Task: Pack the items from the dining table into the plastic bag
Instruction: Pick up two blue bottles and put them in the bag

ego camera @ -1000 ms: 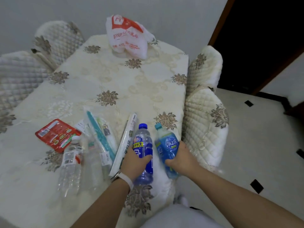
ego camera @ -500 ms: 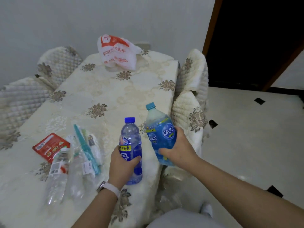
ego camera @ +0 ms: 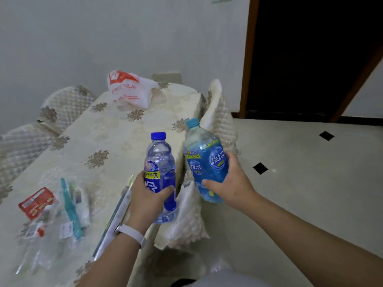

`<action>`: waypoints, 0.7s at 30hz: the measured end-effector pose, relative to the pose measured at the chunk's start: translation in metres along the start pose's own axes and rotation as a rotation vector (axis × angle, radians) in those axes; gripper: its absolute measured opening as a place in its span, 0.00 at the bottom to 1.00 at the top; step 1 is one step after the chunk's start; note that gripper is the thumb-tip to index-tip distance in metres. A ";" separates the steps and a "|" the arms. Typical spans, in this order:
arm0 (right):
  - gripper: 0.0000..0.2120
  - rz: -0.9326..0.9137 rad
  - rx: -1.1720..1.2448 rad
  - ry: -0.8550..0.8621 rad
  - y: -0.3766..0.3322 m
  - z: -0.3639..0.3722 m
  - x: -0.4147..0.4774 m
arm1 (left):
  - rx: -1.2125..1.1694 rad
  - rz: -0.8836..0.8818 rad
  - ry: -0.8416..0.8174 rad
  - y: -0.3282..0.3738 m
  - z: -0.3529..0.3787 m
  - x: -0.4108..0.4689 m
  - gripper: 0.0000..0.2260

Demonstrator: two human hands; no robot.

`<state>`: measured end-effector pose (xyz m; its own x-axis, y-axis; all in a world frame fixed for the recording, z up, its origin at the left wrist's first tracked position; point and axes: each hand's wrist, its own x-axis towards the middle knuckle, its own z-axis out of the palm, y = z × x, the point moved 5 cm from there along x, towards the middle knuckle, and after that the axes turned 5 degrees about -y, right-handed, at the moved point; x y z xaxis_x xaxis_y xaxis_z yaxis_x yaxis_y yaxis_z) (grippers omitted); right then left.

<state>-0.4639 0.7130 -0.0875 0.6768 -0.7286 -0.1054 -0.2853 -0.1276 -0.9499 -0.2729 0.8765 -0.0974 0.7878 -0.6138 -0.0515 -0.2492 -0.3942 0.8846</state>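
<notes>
**Item 1.** Your left hand (ego camera: 145, 195), lower centre of the frame. Fingers and thumb are curled round the lower half of the dark blue bottle (ego camera: 160, 162). The bottle is clear with a blue cap and is held close to upright at the right edge of the dining table (ego camera: 116, 137). There is a white band (ego camera: 132, 233) on the wrist.

**Item 2.** Your right hand (ego camera: 228, 181), right of centre. It is wrapped round the body of the light blue bottle (ego camera: 204, 160), thumb on the label. The bottle leans with its pale cap toward the upper left and is held in the air beside the table, in front of the quilted chair (ego camera: 219, 121). The 2 bottles sit just beside each other, not touching.

**Item 3.** Plastic bag (ego camera: 128, 90), white with red print, upper centre-left. It lies crumpled on the far end of the table, well apart from both hands.

**Item 4.** Lower left, on the floral cloth: 1 red packet (ego camera: 36, 203), 1 teal toothbrush (ego camera: 70, 206) in clear wrap, and 1 clear bottle (ego camera: 34, 230) with a red cap, lying down and blurred.

**Item 5.** Long white pack (ego camera: 116, 218), lying slantwise just left of your left wrist.

**Item 6.** Surroundings: padded seats (ego camera: 66, 104) at the left edge, a pale floor (ego camera: 300, 183) with black diamond tiles on the right, and a dark doorway (ego camera: 310, 59) in the upper right.
</notes>
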 end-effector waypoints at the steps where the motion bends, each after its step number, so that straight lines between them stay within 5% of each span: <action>1: 0.36 0.008 0.005 0.021 0.005 -0.015 -0.002 | 0.016 0.023 -0.017 0.011 0.011 0.002 0.26; 10: 0.36 0.076 0.036 0.228 0.038 -0.121 -0.007 | 0.036 0.169 -0.174 0.095 0.102 0.024 0.25; 21: 0.37 0.205 0.034 0.340 0.090 -0.213 0.062 | -0.061 0.125 -0.320 0.126 0.240 0.105 0.27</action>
<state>-0.5922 0.5126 -0.1165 0.3429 -0.9187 -0.1960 -0.3645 0.0622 -0.9291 -0.3570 0.5978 -0.1024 0.5340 -0.8421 -0.0755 -0.2909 -0.2669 0.9188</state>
